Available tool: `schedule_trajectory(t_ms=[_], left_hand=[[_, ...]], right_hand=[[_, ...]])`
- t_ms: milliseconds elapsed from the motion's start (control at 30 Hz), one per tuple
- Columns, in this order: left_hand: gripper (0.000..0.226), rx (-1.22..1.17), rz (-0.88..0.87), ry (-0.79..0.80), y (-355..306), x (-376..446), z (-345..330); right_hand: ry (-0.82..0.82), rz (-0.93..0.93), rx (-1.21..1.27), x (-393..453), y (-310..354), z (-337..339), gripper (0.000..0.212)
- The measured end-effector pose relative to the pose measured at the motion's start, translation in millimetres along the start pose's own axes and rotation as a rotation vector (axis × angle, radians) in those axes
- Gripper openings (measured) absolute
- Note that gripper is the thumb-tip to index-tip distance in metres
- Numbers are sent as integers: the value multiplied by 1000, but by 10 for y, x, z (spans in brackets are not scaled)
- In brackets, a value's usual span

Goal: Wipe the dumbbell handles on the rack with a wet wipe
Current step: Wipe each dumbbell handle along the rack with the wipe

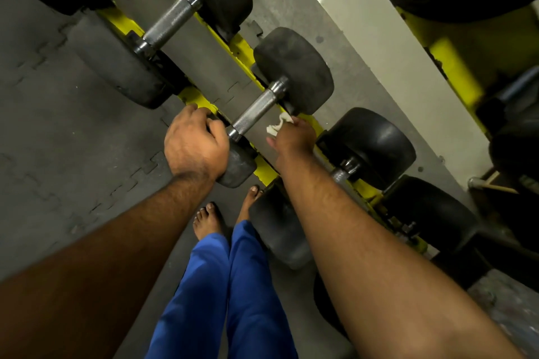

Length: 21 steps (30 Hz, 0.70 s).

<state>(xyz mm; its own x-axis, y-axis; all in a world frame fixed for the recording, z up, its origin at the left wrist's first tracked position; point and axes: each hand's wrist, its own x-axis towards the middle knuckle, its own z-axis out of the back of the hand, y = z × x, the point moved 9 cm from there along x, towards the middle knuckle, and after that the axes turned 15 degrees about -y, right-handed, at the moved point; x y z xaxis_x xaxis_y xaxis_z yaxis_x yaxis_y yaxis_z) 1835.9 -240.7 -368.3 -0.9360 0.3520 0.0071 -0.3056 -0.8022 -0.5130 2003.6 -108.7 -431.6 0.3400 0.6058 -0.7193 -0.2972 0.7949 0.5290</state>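
The left hand (196, 145) curls its grip over the near head (239, 165) of a dumbbell lying across the yellow rack (201, 97). Just right of that dumbbell's knurled handle (255, 114), the right hand (294, 138) pinches a crumpled white wipe (278, 124), close to the handle but apart from it. Another dumbbell (169, 25) sits farther along the rack.

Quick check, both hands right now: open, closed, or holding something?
Left hand: fingers curled over the near black head of the dumbbell, gripping it.
Right hand: pinching a crumpled white wet wipe beside the knurled handle.
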Motion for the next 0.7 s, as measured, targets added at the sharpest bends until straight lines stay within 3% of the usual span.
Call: schedule_trajectory(t_ms=[167, 300, 533, 700], left_hand=[[38, 7, 7, -4, 2, 7, 16], [36, 11, 9, -8, -19, -3, 32], [40, 20, 1, -6, -4, 11, 4], [44, 17, 1, -5, 12, 11, -12]], right_hand=[[-63, -115, -20, 55, 13, -81, 20], [149, -107, -33, -81, 161, -275, 33], [183, -162, 168, -141, 153, -442, 23], [174, -111, -34, -375, -146, -427, 21]])
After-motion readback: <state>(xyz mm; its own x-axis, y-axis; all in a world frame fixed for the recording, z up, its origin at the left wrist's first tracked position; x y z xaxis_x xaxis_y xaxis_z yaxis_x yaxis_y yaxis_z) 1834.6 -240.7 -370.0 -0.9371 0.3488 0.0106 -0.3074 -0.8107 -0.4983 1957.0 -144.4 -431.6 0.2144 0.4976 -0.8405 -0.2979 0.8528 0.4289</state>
